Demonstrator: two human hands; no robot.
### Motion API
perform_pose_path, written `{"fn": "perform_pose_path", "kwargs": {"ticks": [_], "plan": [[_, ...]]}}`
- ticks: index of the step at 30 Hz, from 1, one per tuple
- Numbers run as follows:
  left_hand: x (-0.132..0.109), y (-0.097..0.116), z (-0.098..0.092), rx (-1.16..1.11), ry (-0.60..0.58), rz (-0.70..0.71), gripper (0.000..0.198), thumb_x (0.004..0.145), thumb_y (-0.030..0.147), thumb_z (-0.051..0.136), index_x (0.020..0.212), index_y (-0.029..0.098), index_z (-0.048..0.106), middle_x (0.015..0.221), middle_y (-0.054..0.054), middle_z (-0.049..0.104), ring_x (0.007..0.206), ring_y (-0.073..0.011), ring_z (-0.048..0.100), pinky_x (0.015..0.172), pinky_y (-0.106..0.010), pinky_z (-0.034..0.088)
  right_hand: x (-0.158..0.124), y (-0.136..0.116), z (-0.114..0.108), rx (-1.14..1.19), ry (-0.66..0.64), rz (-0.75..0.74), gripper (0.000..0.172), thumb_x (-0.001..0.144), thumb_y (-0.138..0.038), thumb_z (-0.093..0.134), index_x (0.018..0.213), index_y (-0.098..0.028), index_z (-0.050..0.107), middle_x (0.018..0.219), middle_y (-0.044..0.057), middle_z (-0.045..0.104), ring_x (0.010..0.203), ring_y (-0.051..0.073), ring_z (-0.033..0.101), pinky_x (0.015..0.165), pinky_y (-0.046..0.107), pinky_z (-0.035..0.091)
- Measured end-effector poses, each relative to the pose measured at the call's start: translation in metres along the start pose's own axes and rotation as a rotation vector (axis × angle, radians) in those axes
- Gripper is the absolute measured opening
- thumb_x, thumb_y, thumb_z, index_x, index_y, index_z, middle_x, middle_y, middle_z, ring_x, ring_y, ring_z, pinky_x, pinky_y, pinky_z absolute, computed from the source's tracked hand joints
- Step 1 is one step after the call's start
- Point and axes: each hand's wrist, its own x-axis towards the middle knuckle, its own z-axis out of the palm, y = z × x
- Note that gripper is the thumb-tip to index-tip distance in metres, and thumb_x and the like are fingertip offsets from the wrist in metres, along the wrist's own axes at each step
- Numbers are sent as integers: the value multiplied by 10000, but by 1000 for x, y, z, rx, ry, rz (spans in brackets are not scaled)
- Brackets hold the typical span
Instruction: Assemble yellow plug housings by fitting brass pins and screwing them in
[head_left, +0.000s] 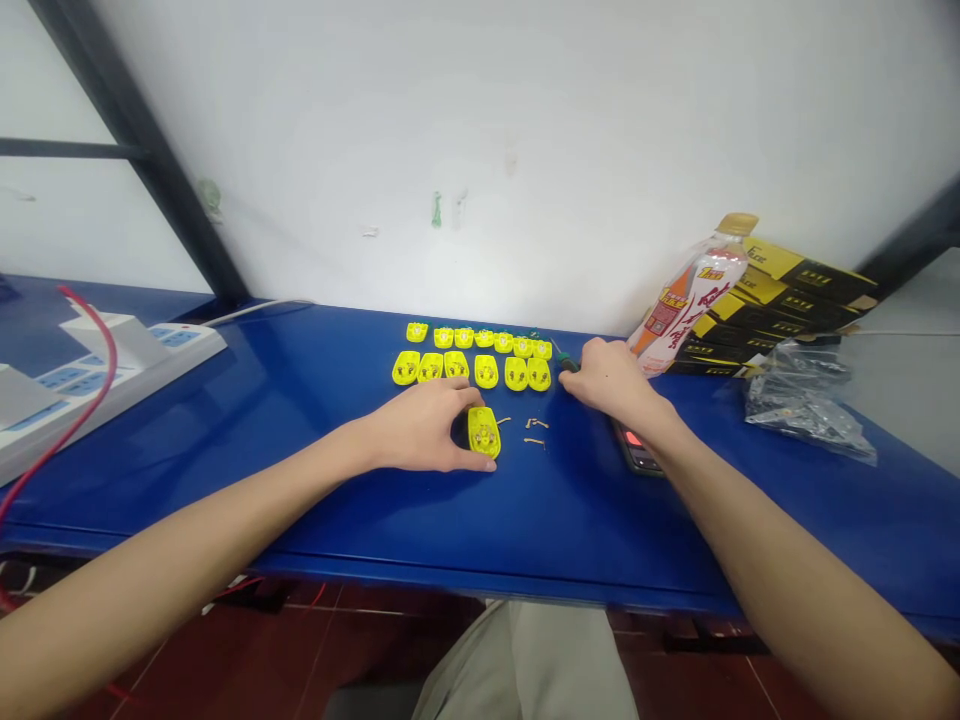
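My left hand [431,425] grips a yellow plug housing [484,434] between thumb and fingers; its open side faces up and metal parts show inside. Further right, my right hand [609,375] is closed around the handle of a screwdriver [568,362], whose shaft points up and left. Small brass-coloured pieces [534,441] lie on the table just right of the held housing. Behind it stands a row of similar yellow housings [486,371] with metal parts inside. A second row of smaller yellow pieces [503,342] lies farther back near the wall.
A drink bottle [694,295] leans against stacked black-and-yellow boxes [799,300] on the right. Clear plastic bags [810,405] lie before them. A phone [637,455] is partly under my right forearm. At left sit a white power strip [112,385] and a red cable [112,360] on the blue table [337,520].
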Motion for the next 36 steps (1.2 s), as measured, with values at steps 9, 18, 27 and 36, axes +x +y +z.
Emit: {"fn": "perform_pose_path", "kwargs": {"ticks": [9,18,27,36], "plan": [[0,-1,0,-9,16,0,782,704,768,638,1191,157,650,1076,-116,646,895,-271,623,737,-349,472,-8,6,-25,323,900,-12,297,961,-397,493,1003,-141,638,1109,214,631,962,297,631,847,450,489],[0,1,-1,23,5,15,743,726,741,646,1190,161,643,977,-87,639,846,-256,616,711,-341,478,-36,-35,-12,1163,696,-404,262,991,-449,499,1150,-243,523,717,-36,590,455,80,543,416,221,442],[0,0,0,40,13,21,758,723,751,643,1183,149,640,1012,-101,646,876,-268,625,761,-361,493,-50,-45,-9,1132,620,-525,202,947,-363,588,1099,-240,538,605,-80,463,397,68,453,364,223,369],[1,1,0,43,8,16,768,723,748,647,1196,145,638,1022,-99,640,885,-272,628,757,-363,498,-52,-43,-11,1098,530,-484,233,953,-413,558,1102,-237,524,621,-68,463,424,82,442,410,235,382]]}}
